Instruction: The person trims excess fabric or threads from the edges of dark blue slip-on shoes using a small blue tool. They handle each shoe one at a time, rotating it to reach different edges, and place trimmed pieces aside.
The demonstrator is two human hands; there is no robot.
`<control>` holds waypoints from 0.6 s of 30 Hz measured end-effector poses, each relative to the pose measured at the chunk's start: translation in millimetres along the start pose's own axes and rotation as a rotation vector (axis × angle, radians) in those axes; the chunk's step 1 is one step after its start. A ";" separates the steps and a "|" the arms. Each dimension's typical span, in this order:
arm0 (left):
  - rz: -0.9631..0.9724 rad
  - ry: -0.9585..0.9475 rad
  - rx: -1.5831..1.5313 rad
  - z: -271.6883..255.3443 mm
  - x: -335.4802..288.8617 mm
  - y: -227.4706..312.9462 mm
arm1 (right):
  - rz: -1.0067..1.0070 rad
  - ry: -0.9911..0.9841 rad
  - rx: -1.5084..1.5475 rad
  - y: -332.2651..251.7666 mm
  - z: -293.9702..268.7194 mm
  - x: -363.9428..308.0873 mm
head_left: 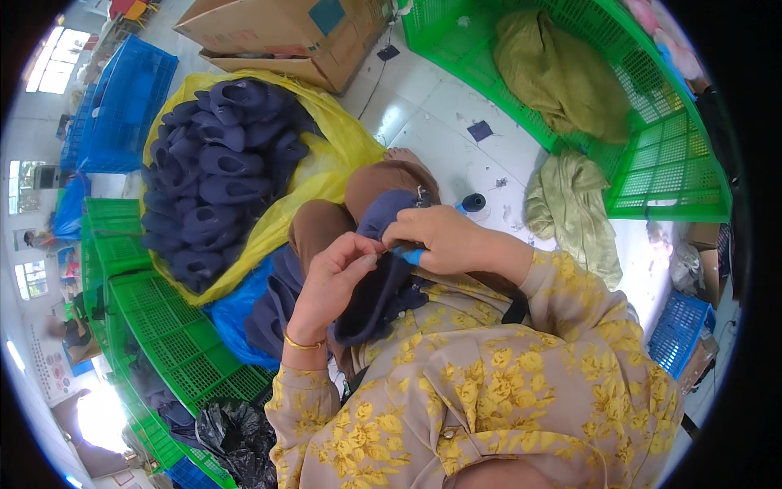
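At mid-frame we are resting a navy fabric piece (371,300) on the brown-clad lap (314,228), seemingly for steadiness; our left hand (330,273) and right hand (444,238) are pinching close together, on what exactly we cannot tell.

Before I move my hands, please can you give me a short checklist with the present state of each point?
1. Left hand and right hand close together: ok.
2. Dark blue piece beneath them: ok.
3. Grip on anything small between them: cannot tell.
4. Blue wrap on a right-hand finger: ok.
5. Yellow bag open, its contents visible: ok.
6. Floor free from scraps: not ok, a dark scrap lies there.
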State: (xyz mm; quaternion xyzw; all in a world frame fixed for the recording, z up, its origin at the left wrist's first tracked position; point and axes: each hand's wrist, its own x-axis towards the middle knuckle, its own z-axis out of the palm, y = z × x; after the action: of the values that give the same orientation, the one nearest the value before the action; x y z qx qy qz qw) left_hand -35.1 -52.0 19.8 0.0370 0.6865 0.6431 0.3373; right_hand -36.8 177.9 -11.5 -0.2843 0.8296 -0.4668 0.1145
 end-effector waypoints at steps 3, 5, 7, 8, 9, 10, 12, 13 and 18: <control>-0.020 0.040 -0.026 4.4 3.6 -4.0 | 0.059 -0.018 0.017 -6.0 -2.9 3.2; -0.012 0.055 -0.056 4.3 6.7 -9.3 | -0.008 0.161 0.020 -3.3 5.9 1.9; -0.019 0.067 -0.091 5.0 7.5 -11.6 | -0.005 0.329 0.161 1.5 17.6 2.7; -0.029 0.072 -0.112 5.7 7.2 -11.2 | 0.032 0.408 0.301 4.0 23.8 4.7; -0.039 0.077 -0.133 6.1 7.3 -11.5 | 0.070 0.487 0.440 5.9 27.0 5.5; -0.056 0.076 -0.178 5.4 5.6 -12.5 | 0.346 0.455 0.888 -3.4 15.6 5.0; -0.084 0.070 -0.260 3.3 4.0 -12.2 | 0.386 0.652 1.402 17.0 3.2 -3.6; -0.089 0.061 -0.315 1.4 2.6 -11.7 | 0.470 0.741 1.620 35.1 -4.4 -11.8; -0.102 0.006 -0.529 -8.5 -0.9 -14.8 | 0.612 1.493 1.594 194.0 -41.7 -117.1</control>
State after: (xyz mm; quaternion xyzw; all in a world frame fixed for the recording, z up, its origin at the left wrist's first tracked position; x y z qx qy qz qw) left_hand -33.0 -62.2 6.3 -0.0888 0.4966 0.7824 0.3653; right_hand -31.5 353.4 -160.7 0.4339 0.1916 -0.8673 -0.1511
